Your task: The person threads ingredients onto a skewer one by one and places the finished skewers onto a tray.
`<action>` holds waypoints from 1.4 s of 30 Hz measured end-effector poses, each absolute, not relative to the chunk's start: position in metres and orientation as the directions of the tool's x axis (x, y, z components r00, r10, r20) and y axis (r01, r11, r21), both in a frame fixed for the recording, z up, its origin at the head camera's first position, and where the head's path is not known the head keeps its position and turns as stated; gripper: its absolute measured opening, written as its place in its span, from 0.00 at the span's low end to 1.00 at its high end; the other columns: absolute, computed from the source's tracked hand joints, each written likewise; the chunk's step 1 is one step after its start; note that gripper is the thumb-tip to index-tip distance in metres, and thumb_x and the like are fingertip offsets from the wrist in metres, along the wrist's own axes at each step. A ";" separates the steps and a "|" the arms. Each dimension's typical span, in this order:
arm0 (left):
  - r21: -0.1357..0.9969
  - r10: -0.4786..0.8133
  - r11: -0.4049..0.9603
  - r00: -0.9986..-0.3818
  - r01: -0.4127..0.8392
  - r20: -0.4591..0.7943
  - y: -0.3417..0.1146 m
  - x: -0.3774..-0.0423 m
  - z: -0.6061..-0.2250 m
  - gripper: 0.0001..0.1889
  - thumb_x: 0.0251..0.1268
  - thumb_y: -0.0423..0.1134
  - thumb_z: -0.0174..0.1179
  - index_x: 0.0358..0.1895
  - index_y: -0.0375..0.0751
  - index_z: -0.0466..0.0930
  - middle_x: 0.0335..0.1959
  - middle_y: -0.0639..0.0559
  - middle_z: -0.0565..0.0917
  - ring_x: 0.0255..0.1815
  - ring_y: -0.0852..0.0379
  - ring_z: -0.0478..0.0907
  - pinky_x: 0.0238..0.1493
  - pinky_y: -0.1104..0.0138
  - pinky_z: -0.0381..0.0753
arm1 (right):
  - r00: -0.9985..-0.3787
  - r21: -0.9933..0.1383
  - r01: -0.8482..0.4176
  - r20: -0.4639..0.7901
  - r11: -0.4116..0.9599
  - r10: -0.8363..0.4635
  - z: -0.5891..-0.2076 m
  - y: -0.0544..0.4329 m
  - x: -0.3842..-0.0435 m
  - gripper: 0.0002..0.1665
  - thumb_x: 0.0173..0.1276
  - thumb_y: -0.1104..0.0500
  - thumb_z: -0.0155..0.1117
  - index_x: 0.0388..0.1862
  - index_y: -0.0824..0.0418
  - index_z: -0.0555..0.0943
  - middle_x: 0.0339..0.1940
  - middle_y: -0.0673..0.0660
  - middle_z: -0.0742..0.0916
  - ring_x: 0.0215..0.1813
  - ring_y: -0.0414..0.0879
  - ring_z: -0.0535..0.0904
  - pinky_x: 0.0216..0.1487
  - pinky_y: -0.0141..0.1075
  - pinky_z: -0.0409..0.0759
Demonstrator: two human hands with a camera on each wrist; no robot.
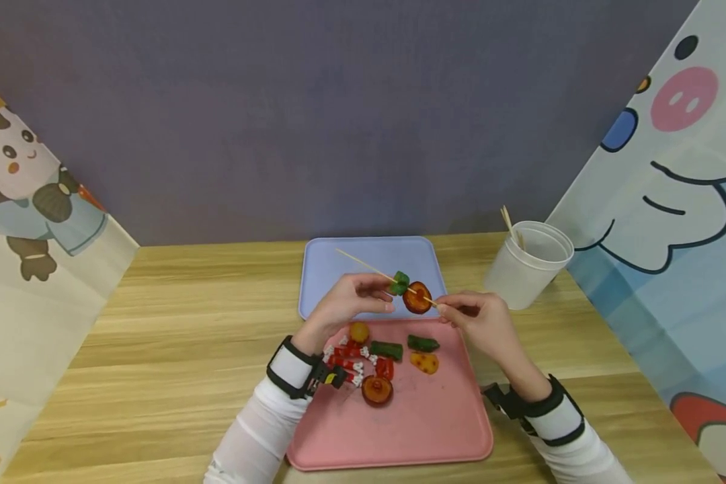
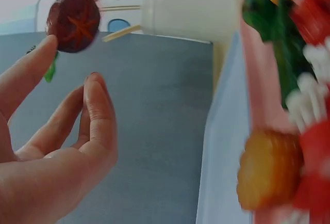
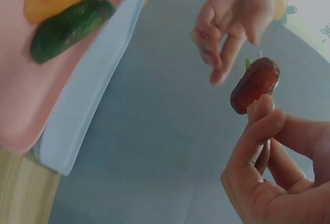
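Observation:
My right hand (image 1: 487, 326) pinches one end of a thin bamboo skewer (image 1: 363, 261), raised above the trays. Threaded on it beside those fingertips is a toy shiitake mushroom (image 1: 417, 298), brown and round with a cross cut on its cap in the left wrist view. A leafy green piece (image 1: 400, 283) sits beyond the mushroom. The skewer's bare far part slants up to the left. My left hand (image 1: 351, 299) hovers close to the green piece; its fingers and thumb stand apart in the left wrist view, gripping nothing.
Below lies a pink tray (image 1: 423, 433) with another mushroom (image 1: 377, 390), green pieces (image 1: 386, 349), a yellow slice (image 1: 425, 363), a corn piece (image 1: 359, 332) and several red-and-white pieces. Behind it is a light blue tray (image 1: 317, 269). A white bucket (image 1: 523, 275) at right holds skewers.

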State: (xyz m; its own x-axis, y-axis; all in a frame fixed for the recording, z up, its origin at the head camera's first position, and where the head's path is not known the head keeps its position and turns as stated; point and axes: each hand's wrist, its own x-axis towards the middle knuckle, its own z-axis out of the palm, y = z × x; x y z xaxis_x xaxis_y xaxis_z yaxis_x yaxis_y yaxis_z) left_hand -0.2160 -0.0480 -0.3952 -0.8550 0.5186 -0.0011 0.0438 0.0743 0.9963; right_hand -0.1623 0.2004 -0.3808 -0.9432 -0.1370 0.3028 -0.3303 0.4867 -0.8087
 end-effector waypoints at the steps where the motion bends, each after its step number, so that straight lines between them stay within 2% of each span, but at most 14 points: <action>1: 0.990 0.547 0.106 -0.837 0.087 0.015 -0.047 -0.217 -0.396 0.23 0.56 0.32 0.67 0.57 0.37 0.77 0.50 0.40 0.82 0.47 0.54 0.80 0.50 0.64 0.80 | -0.945 -0.813 -0.324 0.302 0.484 -0.126 -0.382 0.203 -0.163 0.09 0.60 0.62 0.69 0.37 0.66 0.87 0.33 0.61 0.88 0.25 0.34 0.81 0.27 0.29 0.81; 8: 0.848 0.704 0.335 -0.707 0.411 0.065 -0.028 -0.223 -0.396 0.15 0.54 0.33 0.68 0.47 0.41 0.84 0.45 0.48 0.85 0.45 0.49 0.81 0.44 0.71 0.80 | -0.939 -0.794 -0.332 0.330 0.509 -0.098 -0.388 0.221 -0.161 0.07 0.60 0.64 0.68 0.36 0.66 0.87 0.33 0.61 0.88 0.26 0.34 0.81 0.27 0.28 0.80; 12: 0.672 0.767 0.426 -0.635 0.605 0.085 -0.013 -0.223 -0.397 0.14 0.53 0.33 0.68 0.45 0.44 0.85 0.42 0.51 0.84 0.42 0.52 0.81 0.41 0.74 0.77 | -0.935 -0.776 -0.333 0.346 0.536 -0.078 -0.393 0.230 -0.159 0.07 0.59 0.66 0.68 0.36 0.68 0.86 0.28 0.61 0.87 0.24 0.36 0.79 0.24 0.28 0.77; 14: 0.575 0.809 0.431 -0.580 0.695 0.095 -0.006 -0.222 -0.397 0.15 0.52 0.32 0.68 0.45 0.45 0.85 0.42 0.52 0.83 0.42 0.54 0.80 0.41 0.73 0.76 | -0.937 -0.775 -0.322 0.343 0.544 -0.066 -0.394 0.234 -0.158 0.07 0.59 0.66 0.68 0.36 0.68 0.86 0.26 0.60 0.87 0.24 0.36 0.80 0.23 0.28 0.77; 18: 0.395 0.898 0.380 -0.437 0.836 0.061 0.007 -0.218 -0.399 0.18 0.51 0.33 0.69 0.49 0.47 0.84 0.45 0.54 0.81 0.47 0.57 0.76 0.48 0.72 0.74 | -0.935 -0.770 -0.315 0.352 0.555 -0.043 -0.395 0.243 -0.155 0.07 0.59 0.67 0.68 0.36 0.68 0.87 0.25 0.60 0.86 0.24 0.37 0.80 0.23 0.26 0.76; 22: 0.258 0.953 0.293 -0.302 0.921 -0.007 0.017 -0.212 -0.401 0.19 0.55 0.35 0.67 0.52 0.51 0.82 0.51 0.58 0.81 0.53 0.60 0.73 0.55 0.72 0.72 | -0.928 -0.754 -0.318 0.373 0.575 -0.024 -0.396 0.250 -0.154 0.06 0.58 0.68 0.69 0.35 0.68 0.87 0.23 0.60 0.86 0.23 0.35 0.79 0.23 0.25 0.75; 25: 0.165 0.972 0.233 -0.230 0.958 -0.038 0.023 -0.209 -0.403 0.20 0.58 0.33 0.63 0.55 0.53 0.80 0.54 0.61 0.80 0.57 0.61 0.72 0.57 0.70 0.71 | -0.926 -0.732 -0.306 0.377 0.609 -0.012 -0.400 0.256 -0.154 0.05 0.58 0.67 0.69 0.34 0.67 0.87 0.23 0.59 0.86 0.22 0.32 0.77 0.22 0.25 0.73; 29: 0.060 0.981 0.183 -0.178 0.981 -0.070 0.028 -0.206 -0.406 0.23 0.59 0.30 0.60 0.58 0.54 0.78 0.58 0.61 0.78 0.62 0.61 0.69 0.60 0.68 0.70 | -0.927 -0.712 -0.289 0.376 0.640 -0.001 -0.403 0.262 -0.154 0.05 0.58 0.67 0.69 0.34 0.66 0.87 0.22 0.58 0.86 0.22 0.32 0.76 0.21 0.25 0.72; 37: -0.050 0.980 0.161 -0.166 0.986 -0.112 0.032 -0.203 -0.411 0.24 0.59 0.31 0.61 0.58 0.59 0.78 0.59 0.63 0.76 0.61 0.60 0.66 0.59 0.66 0.67 | -0.936 -0.720 -0.255 0.352 0.645 0.023 -0.405 0.267 -0.154 0.05 0.59 0.66 0.69 0.34 0.66 0.87 0.22 0.58 0.86 0.22 0.31 0.76 0.21 0.25 0.72; 42: -0.116 0.977 0.135 -0.152 0.984 -0.151 0.034 -0.202 -0.414 0.23 0.59 0.32 0.62 0.55 0.62 0.78 0.57 0.65 0.76 0.59 0.62 0.66 0.63 0.67 0.66 | -0.948 -0.719 -0.208 0.316 0.663 0.045 -0.406 0.267 -0.155 0.06 0.60 0.63 0.68 0.35 0.66 0.87 0.23 0.58 0.87 0.23 0.31 0.76 0.23 0.26 0.73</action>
State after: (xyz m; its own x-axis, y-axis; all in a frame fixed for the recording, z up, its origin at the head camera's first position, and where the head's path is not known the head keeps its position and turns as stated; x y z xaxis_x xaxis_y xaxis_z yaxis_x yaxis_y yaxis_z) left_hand -0.2015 0.0341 -0.4139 -0.1520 0.9768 -0.1510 0.9840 0.1351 -0.1162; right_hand -0.1548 0.2674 -0.4055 -0.9477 0.0450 0.3159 -0.2080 0.6635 -0.7187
